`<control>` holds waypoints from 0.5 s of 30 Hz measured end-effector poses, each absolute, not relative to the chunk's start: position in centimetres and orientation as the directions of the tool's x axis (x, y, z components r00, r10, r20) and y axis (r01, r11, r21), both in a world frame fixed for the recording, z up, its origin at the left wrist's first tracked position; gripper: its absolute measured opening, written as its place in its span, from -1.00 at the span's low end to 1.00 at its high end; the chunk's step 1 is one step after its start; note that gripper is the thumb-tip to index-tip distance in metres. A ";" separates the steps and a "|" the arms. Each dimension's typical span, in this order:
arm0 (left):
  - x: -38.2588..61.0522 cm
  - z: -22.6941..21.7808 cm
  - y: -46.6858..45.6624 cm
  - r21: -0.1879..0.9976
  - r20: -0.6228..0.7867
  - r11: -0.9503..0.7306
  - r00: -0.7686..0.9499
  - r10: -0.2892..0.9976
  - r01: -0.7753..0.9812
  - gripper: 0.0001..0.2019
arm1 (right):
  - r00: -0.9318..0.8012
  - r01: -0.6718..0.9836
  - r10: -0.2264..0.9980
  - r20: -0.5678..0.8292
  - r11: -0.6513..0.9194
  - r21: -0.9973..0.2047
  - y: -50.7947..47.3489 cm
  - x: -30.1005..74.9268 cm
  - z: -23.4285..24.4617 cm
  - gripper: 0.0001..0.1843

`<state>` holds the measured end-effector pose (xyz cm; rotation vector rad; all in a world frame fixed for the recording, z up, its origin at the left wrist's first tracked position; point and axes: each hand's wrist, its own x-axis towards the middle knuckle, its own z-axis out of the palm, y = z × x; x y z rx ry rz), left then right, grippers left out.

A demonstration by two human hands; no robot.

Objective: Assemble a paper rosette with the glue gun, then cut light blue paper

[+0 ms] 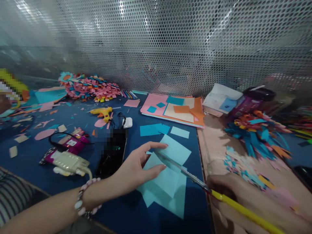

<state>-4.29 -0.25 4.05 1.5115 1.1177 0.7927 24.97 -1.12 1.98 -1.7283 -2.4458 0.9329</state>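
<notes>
My left hand [143,162] reaches over light blue paper sheets [170,195], its thumb and index finger spread apart, with the fingertips at the paper. The other fingers are curled partly out of sight. A pink and white bead bracelet [83,198] circles that wrist. My right hand [243,198] is closed around yellow-handled scissors [192,177]; their silver blades point left between two light blue pieces, near my left fingertips. The blades look nearly together. Beneath, several light blue sheets overlap at angles on the dark blue table.
Behind stands a perforated metal panel [146,42]. A phone [112,152], a yellow glue gun [103,113], a white earbud case [127,122] and paper scraps lie left. Coloured sheets [156,112] lie ahead, a blue-orange paper fringe [255,136] right. A person's hand [5,102] shows far left.
</notes>
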 end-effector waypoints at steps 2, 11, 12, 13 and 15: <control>-4.3 4.0 -0.2 0.969 -0.071 -0.017 0.346 0.936 0.247 -0.55 | -0.390 0.857 0.863 -0.321 0.212 -0.469 -1.2 24.9 2.0 -0.73; -4.4 3.9 -0.2 0.957 -0.066 -0.038 0.344 0.937 0.288 -0.54 | -0.400 0.850 0.865 -0.303 0.226 -0.476 -0.9 24.6 2.4 -0.73; -4.4 3.8 -0.2 0.958 -0.073 -0.030 0.344 0.936 0.285 -0.54 | -0.402 0.849 0.865 -0.301 0.229 -0.476 -0.9 24.5 2.5 -0.73; -4.4 3.8 -0.2 0.959 -0.077 -0.024 0.344 0.936 0.281 -0.53 | -0.404 0.848 0.865 -0.299 0.232 -0.476 -0.9 24.5 2.5 -0.74; -4.4 3.8 -0.1 0.963 -0.082 -0.016 0.346 0.935 0.270 -0.53 | -0.405 0.849 0.866 -0.294 0.236 -0.474 -0.8 24.4 2.6 -0.74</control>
